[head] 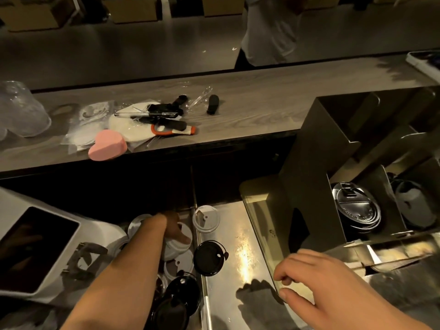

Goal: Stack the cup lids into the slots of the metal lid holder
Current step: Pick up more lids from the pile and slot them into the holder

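Note:
The metal lid holder [309, 167] stands at the right on the steel counter; a stack of black lids [357, 210] sits in one of its slots and something white lies in the slot to the right. My left hand [175, 228] reaches forward and grips a stack of white lids [177, 248]. Loose lids lie around it: a white lid [206, 219], a black lid [209, 257], another white lid [178, 263] and more black lids [177, 298] near the bottom. My right hand [307, 275] hovers low by the holder's base, fingers loosely curled, holding nothing.
A white device with a dark screen [35, 248] stands at the left. The raised wooden ledge [250, 103] carries a pink heart-shaped box [108, 145], pens, packets and clear plastic cups [19, 110]. A person in white stands beyond the ledge.

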{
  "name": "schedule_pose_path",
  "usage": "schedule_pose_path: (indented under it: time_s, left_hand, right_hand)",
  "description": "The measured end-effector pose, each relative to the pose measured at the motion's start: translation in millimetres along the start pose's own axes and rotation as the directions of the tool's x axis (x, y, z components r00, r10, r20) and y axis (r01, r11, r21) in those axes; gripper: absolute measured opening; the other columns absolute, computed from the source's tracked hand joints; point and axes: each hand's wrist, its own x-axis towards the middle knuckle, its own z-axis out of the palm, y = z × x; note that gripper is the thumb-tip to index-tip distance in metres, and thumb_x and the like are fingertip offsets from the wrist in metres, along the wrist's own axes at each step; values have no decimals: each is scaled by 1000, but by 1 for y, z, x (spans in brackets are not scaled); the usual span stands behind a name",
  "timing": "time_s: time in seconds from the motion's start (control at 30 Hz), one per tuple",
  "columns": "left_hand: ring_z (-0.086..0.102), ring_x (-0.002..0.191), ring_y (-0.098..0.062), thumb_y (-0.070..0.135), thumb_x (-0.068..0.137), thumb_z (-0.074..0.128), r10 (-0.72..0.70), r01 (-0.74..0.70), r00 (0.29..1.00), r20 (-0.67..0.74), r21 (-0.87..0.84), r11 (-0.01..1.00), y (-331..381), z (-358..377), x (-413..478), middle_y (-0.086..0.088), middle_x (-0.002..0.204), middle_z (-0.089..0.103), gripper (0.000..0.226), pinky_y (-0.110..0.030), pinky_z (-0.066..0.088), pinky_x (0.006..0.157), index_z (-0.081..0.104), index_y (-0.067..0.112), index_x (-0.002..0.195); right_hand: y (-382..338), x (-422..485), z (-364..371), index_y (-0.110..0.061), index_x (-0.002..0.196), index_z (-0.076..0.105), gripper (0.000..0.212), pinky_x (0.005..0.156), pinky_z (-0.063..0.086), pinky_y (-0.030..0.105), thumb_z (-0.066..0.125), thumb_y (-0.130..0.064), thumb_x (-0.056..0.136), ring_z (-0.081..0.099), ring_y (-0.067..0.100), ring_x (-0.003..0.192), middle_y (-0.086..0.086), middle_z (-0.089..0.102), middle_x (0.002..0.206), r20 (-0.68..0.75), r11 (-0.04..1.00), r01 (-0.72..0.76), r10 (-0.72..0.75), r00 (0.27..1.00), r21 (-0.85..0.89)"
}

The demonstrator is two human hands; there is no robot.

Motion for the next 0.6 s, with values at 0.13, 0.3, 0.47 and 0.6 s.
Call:
schedule_pose_path:
  time_s: [0.13, 0.3, 0.47, 0.6]
  left_hand:
    - [48, 131, -24, 99, 19, 61, -7, 11, 999, -32, 112, 994, -8, 7, 9, 2, 148, 48, 140, -42, 43, 107, 48, 35, 142]
    - [53, 126, -23, 93, 43, 58, 78, -67, 991, -106, 102, 992, -6, 9, -10, 2, 142, 55, 108, -40, 43, 106, 55, 36, 136]
    - [52, 130, -26, 63, 75, 74, 61, -132, 949, -309, -214, 968, -10, 15, -13, -9, 145, 53, 92, -31, 42, 104, 44, 14, 146]
    - [66, 96, -26, 49, 74, 81, 24, -219, 880, -474, -362, 906, -9, 12, -17, -9, 100, 70, 50, -33, 51, 81, 63, 14, 105]
  right_hand:
    - [2, 5, 3, -46, 90, 48, 17, 51, 39, 6, 57, -53, 78, 48, -10, 74, -30, 52, 75, 3, 999, 36, -36, 999, -23]
    - [5, 10, 4, -47, 91, 49, 19, 50, 36, 4, 56, -56, 77, 49, -12, 74, -31, 51, 76, 17, 998, 37, -36, 999, -42]
    - [4, 19, 4, -44, 102, 51, 27, 64, 33, 2, 46, -60, 81, 48, -13, 84, -27, 54, 87, 97, 1000, 10, -9, 995, -10]
    - [6, 19, 5, -44, 112, 53, 45, 78, 30, 6, 30, -66, 81, 45, -10, 95, -21, 58, 102, 125, 995, 15, -27, 992, 96]
